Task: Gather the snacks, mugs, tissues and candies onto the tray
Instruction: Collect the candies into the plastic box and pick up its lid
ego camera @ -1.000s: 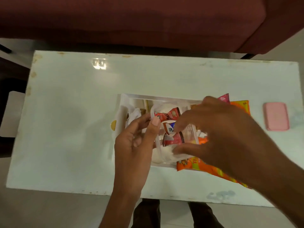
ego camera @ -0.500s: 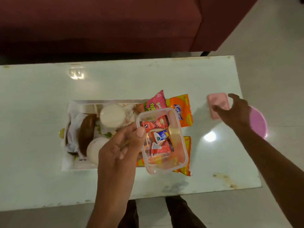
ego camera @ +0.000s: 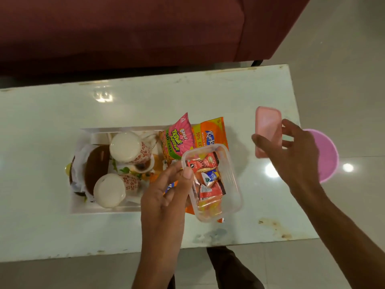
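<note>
- A clear box (ego camera: 216, 184) of candies is gripped at its left rim by the left hand (ego camera: 166, 192), over the right end of the tray (ego camera: 87, 209).
- A pink lid (ego camera: 267, 130) is pinched by the right hand (ego camera: 298, 157), apparently held clear of the surface (ego camera: 41, 142).
- An upturned mug (ego camera: 127, 147) and a second mug (ego camera: 110, 191) are set in the tray.
- A pink snack packet (ego camera: 179, 138) and an orange snack packet (ego camera: 208, 132) are laid at the tray's right end.
</note>
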Action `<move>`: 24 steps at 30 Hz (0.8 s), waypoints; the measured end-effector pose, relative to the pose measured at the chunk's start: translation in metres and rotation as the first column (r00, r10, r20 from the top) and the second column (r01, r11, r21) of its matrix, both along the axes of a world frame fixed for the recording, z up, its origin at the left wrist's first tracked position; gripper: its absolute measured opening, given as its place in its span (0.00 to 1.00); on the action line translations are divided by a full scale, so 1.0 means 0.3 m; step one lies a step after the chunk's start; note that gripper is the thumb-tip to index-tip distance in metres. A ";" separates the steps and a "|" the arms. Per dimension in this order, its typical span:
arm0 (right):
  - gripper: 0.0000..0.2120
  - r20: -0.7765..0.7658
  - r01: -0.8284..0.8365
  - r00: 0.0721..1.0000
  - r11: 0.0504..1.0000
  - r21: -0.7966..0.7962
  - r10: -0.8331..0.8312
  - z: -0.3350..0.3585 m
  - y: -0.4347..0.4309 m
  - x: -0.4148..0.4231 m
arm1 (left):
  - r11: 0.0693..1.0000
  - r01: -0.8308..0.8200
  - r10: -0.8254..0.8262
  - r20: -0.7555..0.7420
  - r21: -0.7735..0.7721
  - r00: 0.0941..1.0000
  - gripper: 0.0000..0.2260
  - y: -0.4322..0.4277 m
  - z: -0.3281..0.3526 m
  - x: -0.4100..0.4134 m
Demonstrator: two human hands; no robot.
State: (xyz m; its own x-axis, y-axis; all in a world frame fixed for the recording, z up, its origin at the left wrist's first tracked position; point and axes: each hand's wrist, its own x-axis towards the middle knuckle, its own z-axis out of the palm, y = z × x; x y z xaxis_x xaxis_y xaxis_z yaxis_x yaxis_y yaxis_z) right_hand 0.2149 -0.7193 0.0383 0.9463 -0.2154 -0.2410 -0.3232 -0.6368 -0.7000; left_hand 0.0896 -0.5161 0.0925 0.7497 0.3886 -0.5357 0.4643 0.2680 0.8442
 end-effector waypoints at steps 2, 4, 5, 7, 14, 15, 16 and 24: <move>0.40 -0.005 -0.094 0.995 0.977 0.192 0.097 0.164 0.058 -0.118 | 1.000 0.006 -0.006 0.008 0.008 1.000 0.24 -0.015 0.003 0.004; 0.43 -0.030 -0.206 0.975 0.948 0.243 0.219 0.281 0.121 -0.226 | 1.000 0.022 -0.022 0.020 0.012 1.000 0.24 -0.029 0.007 0.006; 0.43 -0.004 -0.261 0.964 0.944 0.202 0.267 0.311 0.144 -0.267 | 0.999 0.028 -0.028 0.022 0.017 0.999 0.24 -0.035 0.009 0.006; 0.41 0.079 -0.313 0.949 0.945 0.094 0.307 0.333 0.182 -0.317 | 0.999 0.028 -0.029 0.025 0.043 0.999 0.23 -0.042 0.008 0.001; 0.43 0.130 -0.261 0.956 0.965 -0.025 0.262 0.309 0.236 -0.343 | 1.000 -0.024 0.024 0.025 0.008 0.999 0.16 -0.039 0.019 -0.014; 0.43 0.131 -0.261 0.956 0.965 -0.030 0.263 0.308 0.242 -0.347 | 1.000 -0.031 0.031 0.020 0.000 0.999 0.16 -0.037 0.021 -0.014; 0.43 0.137 -0.267 0.954 0.963 -0.022 0.268 0.305 0.248 -0.352 | 0.999 -0.038 0.038 0.013 -0.005 0.999 0.17 -0.034 0.018 -0.018; 0.40 0.060 -0.181 0.983 0.968 0.175 0.173 0.294 0.274 -0.366 | 1.000 -0.019 0.019 0.041 -0.011 0.999 0.24 0.000 0.029 -0.017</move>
